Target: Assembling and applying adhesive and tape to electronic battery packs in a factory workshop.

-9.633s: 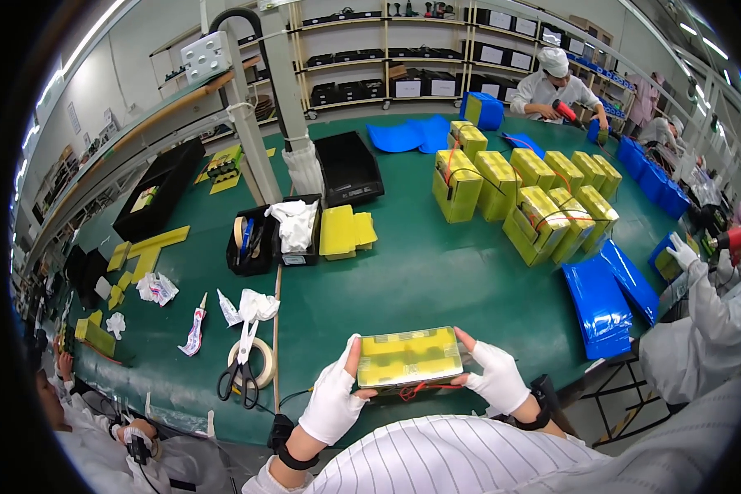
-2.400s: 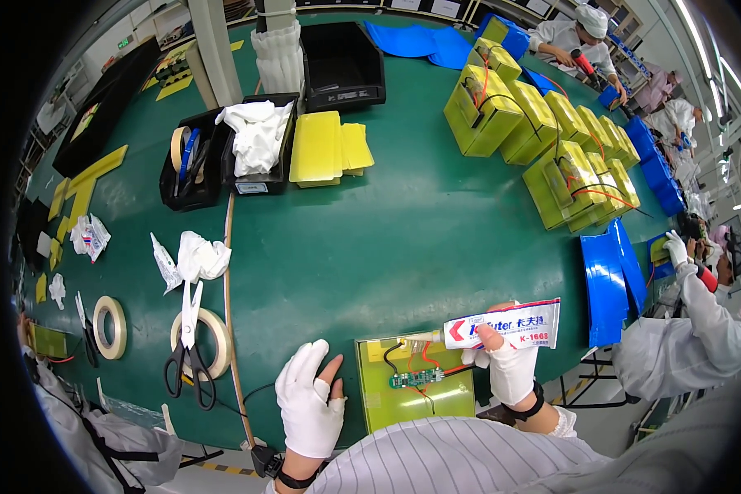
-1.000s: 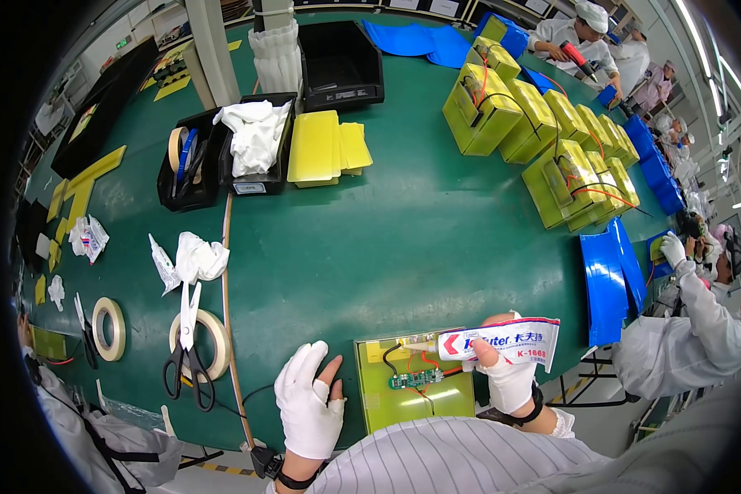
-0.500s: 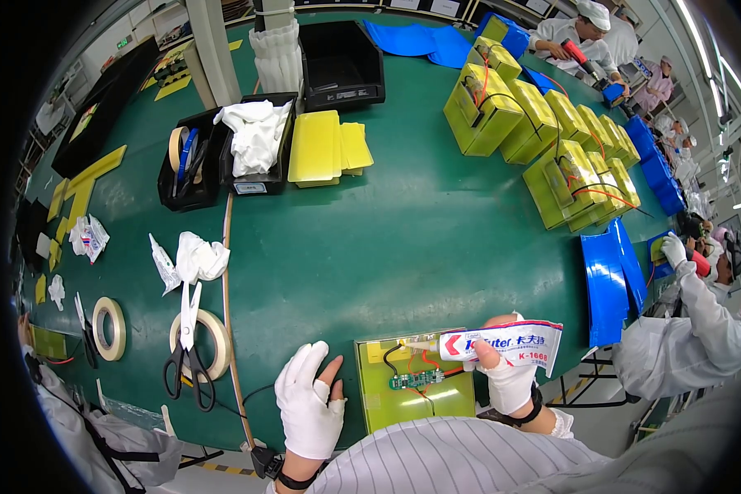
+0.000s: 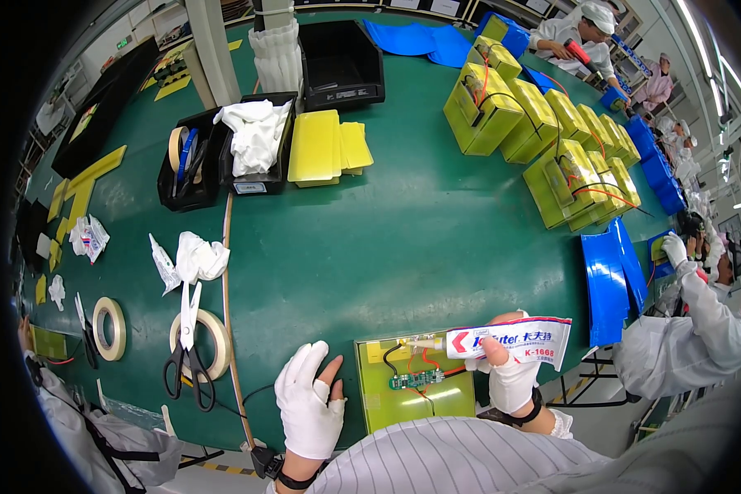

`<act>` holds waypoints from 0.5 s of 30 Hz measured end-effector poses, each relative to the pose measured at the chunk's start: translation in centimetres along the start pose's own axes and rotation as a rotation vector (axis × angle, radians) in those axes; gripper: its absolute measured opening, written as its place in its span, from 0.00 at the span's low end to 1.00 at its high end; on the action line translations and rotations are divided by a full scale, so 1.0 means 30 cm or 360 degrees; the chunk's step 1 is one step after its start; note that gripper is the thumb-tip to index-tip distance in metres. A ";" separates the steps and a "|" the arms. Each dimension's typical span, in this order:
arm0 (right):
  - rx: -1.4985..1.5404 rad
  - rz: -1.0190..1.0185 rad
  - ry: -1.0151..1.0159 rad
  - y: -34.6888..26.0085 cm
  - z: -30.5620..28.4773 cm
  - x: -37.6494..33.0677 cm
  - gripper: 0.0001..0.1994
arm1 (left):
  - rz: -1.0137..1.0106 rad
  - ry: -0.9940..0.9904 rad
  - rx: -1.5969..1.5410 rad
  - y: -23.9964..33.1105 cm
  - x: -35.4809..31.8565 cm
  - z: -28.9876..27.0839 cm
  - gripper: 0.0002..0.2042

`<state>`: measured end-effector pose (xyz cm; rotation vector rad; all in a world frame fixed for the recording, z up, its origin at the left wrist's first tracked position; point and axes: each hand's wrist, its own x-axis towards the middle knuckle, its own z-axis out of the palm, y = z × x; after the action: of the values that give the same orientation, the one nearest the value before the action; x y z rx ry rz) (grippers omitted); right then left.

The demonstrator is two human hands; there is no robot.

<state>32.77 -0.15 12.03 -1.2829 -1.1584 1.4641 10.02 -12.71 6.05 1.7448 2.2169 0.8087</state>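
Close to my body lies a yellow-green battery pack (image 5: 420, 405) with a small green circuit board (image 5: 417, 379) and red and black wires on its top. My right hand (image 5: 512, 377), in a white glove with bare fingertips, is closed around a white glue tube (image 5: 514, 342) with red and blue print. The tube lies nearly level, its nozzle pointing left over the pack's far edge, near the wires. Just left of the pack, my left hand (image 5: 311, 407) rests on the green table, holding nothing, its gloved fingers apart.
Left of my hands lie scissors (image 5: 187, 346) and masking tape rolls (image 5: 109, 328). Black bins (image 5: 255, 185) and yellow sheets (image 5: 314, 148) stand farther back. Several battery packs (image 5: 483, 111) and blue sheets (image 5: 605, 284) occupy the right side. Co-workers (image 5: 687, 309) work along the right edge.
My right hand and the glue tube have shifted slightly to the right, drawing the nozzle the same way. My left hand has stayed put.
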 end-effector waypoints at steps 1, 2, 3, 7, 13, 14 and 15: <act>0.0063 -0.0004 0.0041 0.000 0.004 0.002 0.17 | -0.0003 0.0000 0.0002 -0.001 -0.001 0.001 0.21; 0.0062 -0.0004 0.0042 -0.001 0.005 0.004 0.17 | -0.0005 0.0001 0.0000 0.000 0.000 0.001 0.21; 0.0068 -0.0012 0.0050 -0.001 0.005 0.006 0.17 | -0.0008 0.0001 -0.0002 0.001 0.001 0.002 0.21; 0.0049 0.0027 0.0040 -0.004 0.007 0.009 0.17 | -0.0015 0.0000 -0.0004 0.000 0.000 0.002 0.21; 0.0082 0.0010 0.0193 -0.017 -0.024 0.009 0.18 | -0.0002 -0.0004 -0.0013 0.000 0.000 0.003 0.21; 0.0081 0.0009 0.0196 -0.020 -0.034 0.011 0.18 | -0.0021 -0.0004 -0.0016 0.003 -0.001 0.002 0.21; 0.0047 -0.0038 0.0199 -0.023 -0.042 0.013 0.18 | -0.0040 -0.0003 -0.0019 0.005 -0.001 0.002 0.21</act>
<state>34.00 0.50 12.57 -1.3164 -1.0626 1.3592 10.18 -12.69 6.08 1.7077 2.2237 0.8129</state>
